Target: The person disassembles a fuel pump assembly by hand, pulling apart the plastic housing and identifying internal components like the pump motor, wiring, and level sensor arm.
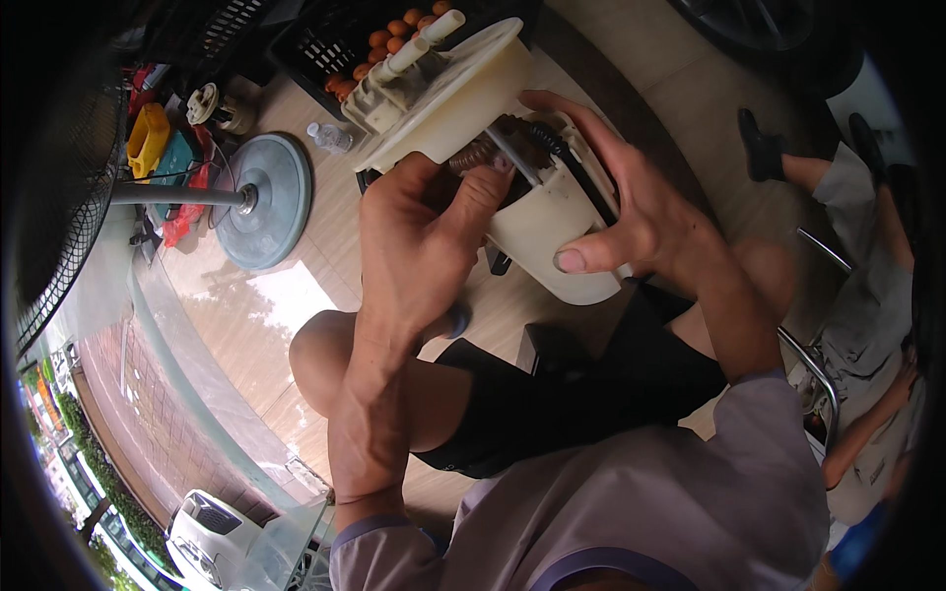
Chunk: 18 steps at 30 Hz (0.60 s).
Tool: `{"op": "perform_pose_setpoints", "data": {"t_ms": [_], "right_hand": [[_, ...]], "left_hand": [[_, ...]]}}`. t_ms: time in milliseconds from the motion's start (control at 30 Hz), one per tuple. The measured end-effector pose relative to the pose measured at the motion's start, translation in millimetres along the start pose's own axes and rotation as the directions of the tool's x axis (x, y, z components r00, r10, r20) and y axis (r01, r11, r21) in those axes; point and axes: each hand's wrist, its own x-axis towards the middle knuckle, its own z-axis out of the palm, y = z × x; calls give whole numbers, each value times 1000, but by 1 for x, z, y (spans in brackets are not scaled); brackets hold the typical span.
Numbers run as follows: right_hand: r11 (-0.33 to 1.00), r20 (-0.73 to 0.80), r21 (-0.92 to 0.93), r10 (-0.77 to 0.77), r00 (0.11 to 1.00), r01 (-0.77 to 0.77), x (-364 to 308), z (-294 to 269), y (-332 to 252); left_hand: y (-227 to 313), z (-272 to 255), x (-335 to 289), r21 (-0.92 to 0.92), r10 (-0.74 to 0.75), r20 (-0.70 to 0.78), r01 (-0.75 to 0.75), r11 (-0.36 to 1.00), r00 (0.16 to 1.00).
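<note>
Head view: looks down over a grey-mauve shirt [631, 492] and black shorts [581, 399], the knees apart.
Left hand: the left hand [419, 231] grips the cream plastic assembly [552, 241] in the gap under its flange [463, 91]. Fingers curled, thumb at the ribbed hose [473, 155]; fingertips partly hidden, so the exact part gripped cannot be told.
Right hand: the right hand [650, 217] is spread wide around the cup-shaped body, thumb on the front wall, forefinger extended along the far side.
Assembly position: held off the floor, above and beyond the lap, tilted; flange to the upper left, cup to the lower right. A metal rod [514, 156] runs at the cup's mouth.
Fan: round grey base [266, 217] on the tiled floor at left; pole leads to the wire guard [59, 256] at the picture's edge.
Clear bottle: the bottle [330, 138] is just beside the fan base.
Yellow container: the container [148, 138] is beyond the fan pole.
Black crate: the crate [320, 49] lies behind the flange, with orange-brown round items [394, 44] inside.
Right side: another person in light clothing [872, 295], near a metal chair frame [823, 379].
Outdoors: white car [212, 532] at lower left.
</note>
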Motion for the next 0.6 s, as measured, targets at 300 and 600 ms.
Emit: {"op": "perform_pose_setpoints", "data": {"t_ms": [300,600], "right_hand": [[997,-81,66,31,996,-26,-2,7,-7],[985,-67,175,12,998,0,-8,-3,-11]], "left_hand": [[-8,-7,-5,149,297,-116,-279,949,948],[-16,-38,11,552,800,-154,-621,556,579]]}}
